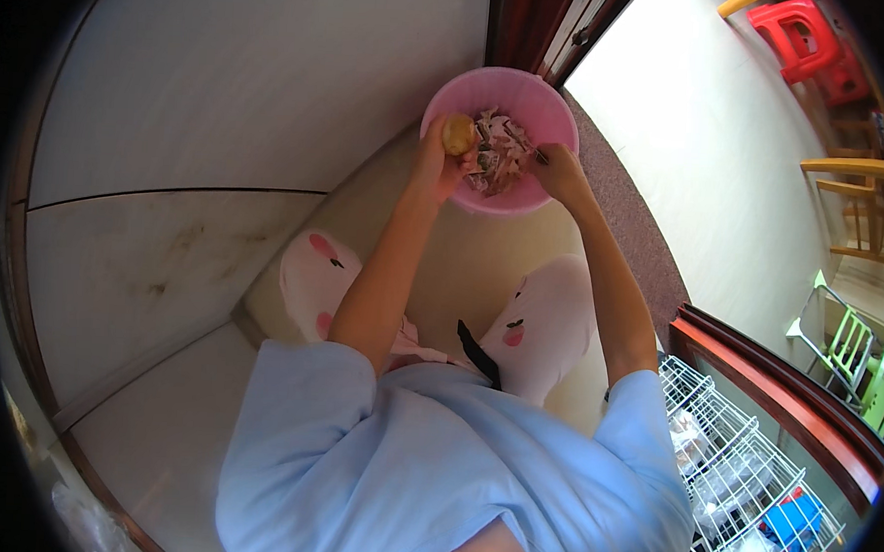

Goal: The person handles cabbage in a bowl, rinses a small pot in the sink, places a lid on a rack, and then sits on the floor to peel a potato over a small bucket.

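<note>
A round, yellow-brown potato [459,134] rests in the fingers of my left hand [437,165], over the left side of a pink plastic bin [502,85]. My right hand [562,172] is at the bin's right rim, its fingers closed on a small thin tool [541,157] with a dark part; most of it is hidden, so its kind is unclear. The two hands are apart. Between and below them, crumpled scraps of paper and wrappers [498,149] lie inside the bin.
Pale wall panels [265,83] rise close on the left. To the right are a doorway sill [623,188], a white wire rack [752,467] holding plastic bags, and a red door frame [776,409]. Beyond stand a red plastic stool [800,40], wooden chairs [853,168] and a green folding chair [853,342].
</note>
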The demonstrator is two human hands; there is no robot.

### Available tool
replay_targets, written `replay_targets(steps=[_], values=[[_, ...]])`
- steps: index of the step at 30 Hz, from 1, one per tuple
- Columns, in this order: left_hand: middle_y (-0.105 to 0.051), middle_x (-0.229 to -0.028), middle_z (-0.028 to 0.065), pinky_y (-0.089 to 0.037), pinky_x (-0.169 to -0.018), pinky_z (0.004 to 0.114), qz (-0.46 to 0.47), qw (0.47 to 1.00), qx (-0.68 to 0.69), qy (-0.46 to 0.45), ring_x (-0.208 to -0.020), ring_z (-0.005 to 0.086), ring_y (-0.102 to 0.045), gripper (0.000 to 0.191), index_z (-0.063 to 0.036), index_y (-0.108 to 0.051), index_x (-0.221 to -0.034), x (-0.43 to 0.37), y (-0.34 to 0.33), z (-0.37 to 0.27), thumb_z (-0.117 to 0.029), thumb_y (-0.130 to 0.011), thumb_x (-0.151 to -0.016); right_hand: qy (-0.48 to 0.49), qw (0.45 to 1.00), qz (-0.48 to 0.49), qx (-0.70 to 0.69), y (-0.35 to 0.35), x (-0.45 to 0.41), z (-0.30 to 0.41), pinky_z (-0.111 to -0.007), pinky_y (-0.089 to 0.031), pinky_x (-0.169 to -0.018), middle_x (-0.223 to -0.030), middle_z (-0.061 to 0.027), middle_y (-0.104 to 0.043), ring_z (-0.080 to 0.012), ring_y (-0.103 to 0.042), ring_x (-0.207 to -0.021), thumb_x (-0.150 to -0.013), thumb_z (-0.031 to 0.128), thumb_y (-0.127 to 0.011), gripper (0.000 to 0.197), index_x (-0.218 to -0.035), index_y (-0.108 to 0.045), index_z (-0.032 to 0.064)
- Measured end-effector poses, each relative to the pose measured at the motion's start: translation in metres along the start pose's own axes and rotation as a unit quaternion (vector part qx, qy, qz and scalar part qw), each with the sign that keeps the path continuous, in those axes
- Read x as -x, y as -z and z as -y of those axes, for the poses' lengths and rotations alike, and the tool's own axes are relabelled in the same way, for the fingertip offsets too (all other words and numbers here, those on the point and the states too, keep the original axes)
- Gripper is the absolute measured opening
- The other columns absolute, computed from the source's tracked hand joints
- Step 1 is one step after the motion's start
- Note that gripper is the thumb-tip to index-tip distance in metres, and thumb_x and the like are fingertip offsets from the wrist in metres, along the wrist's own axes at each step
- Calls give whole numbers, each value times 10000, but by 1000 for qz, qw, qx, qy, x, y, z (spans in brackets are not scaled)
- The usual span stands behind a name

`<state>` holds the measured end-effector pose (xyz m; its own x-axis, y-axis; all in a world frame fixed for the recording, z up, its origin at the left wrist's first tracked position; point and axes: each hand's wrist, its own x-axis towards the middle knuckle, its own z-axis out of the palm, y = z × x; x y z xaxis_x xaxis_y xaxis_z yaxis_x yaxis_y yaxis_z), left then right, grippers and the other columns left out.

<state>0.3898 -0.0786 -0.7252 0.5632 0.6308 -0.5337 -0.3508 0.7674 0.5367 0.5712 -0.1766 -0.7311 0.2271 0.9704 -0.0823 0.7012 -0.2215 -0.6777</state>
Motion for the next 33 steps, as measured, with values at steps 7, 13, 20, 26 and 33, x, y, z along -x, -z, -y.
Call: replay_targets(steps=[7,13,20,26,33], values=[[-588,-839,83,-390,-474,238,37,999,0,-3,-570,148,-478,448,-60,-538,-993,-1,12,4,-484,-421,-909,-220,890,102,-386,-2,6,4,-387,-471,-589,-791,-180,-627,-289,-623,-647,-856,231,-547,212,-948,-594,46],[-552,-773,83,-378,-460,289,-22,1000,10,-4,-534,165,-467,480,-54,-517,-978,-2,2,7,-498,-340,-939,-64,989,-89,104,-13,25,51,-434,-479,-633,-865,-161,-636,-356,-619,-742,-890,198,-488,175,-979,-588,86],[-556,-735,81,-389,-445,277,-22,997,68,-18,-530,169,-483,355,-53,-541,-879,-12,3,16,-373,-401,-940,75,982,-161,68,-24,31,69,-458,-469,-570,-837,-92,-615,-339,-618,-690,-824,167,-539,98,-894,-531,98],[-552,-718,74,-374,-438,265,-23,999,45,-20,-530,154,-476,313,-54,-530,-905,12,-34,29,-345,-418,-921,-10,991,-87,104,-16,13,38,-443,-480,-598,-823,-131,-634,-347,-623,-709,-829,132,-514,165,-982,-565,95],[-528,-699,62,-335,-407,252,-43,999,11,5,-488,140,-439,467,-63,-500,-917,8,-8,7,-506,-353,-935,-28,994,-103,-17,0,18,45,-419,-489,-620,-835,-162,-643,-345,-625,-738,-852,161,-527,167,-948,-630,71]])
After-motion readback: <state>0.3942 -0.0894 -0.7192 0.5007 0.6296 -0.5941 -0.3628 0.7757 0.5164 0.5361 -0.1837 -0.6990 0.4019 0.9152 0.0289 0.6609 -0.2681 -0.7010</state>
